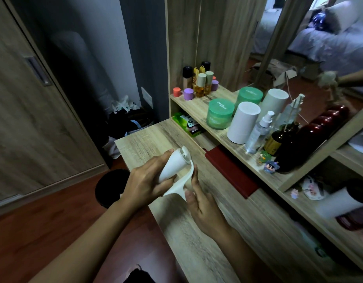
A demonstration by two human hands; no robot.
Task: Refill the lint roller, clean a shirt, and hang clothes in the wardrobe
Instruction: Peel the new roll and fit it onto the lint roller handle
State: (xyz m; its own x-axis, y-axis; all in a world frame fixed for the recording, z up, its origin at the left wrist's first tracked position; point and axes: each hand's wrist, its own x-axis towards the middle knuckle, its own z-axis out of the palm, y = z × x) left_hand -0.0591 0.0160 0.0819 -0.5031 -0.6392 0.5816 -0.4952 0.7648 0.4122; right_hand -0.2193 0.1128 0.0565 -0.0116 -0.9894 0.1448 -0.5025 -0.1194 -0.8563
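A long light wooden desk top [139, 139] stands over a dark red-brown wood floor [43, 231], and a flat dark red book [230, 170] lies on it by the back edge. Above it runs a narrow wooden shelf [199, 108]. On the shelf stand small bottles with coloured caps [200, 84], a round green jar [220, 113], a tall white tube [243, 122], a clear spray bottle [258, 132] and two tiny toy figures [268, 161].

- We see a smooth, matt white plastic lint roller [174, 166].
- We see a matt wood-grain desk [213, 231].
- We see a glossy dark red bottle [311, 137].
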